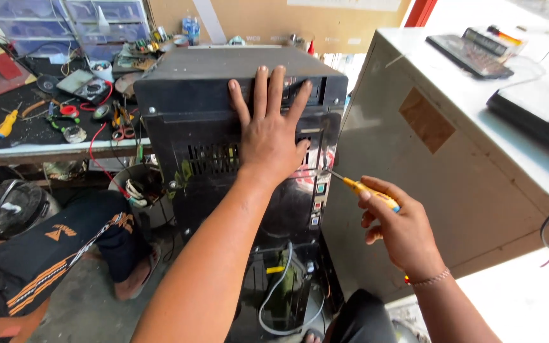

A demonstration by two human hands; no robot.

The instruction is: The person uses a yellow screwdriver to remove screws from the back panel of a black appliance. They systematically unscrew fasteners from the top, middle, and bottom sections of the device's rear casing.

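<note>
we sit low on a grey concrete floor (84, 305), dusty and bare. to the left stands a workbench (58, 150) with a dark top and a pale front edge, crowded with small tools and red wires. behind it we see translucent blue drawer units (65, 22) against the back. a brown cardboard sheet (274, 22) covers the wall, with a red post (420, 11) beside it. on the right rises a pale grey cabinet (427, 190) bearing a brown patch on its side. strong daylight washes its top white.
</note>
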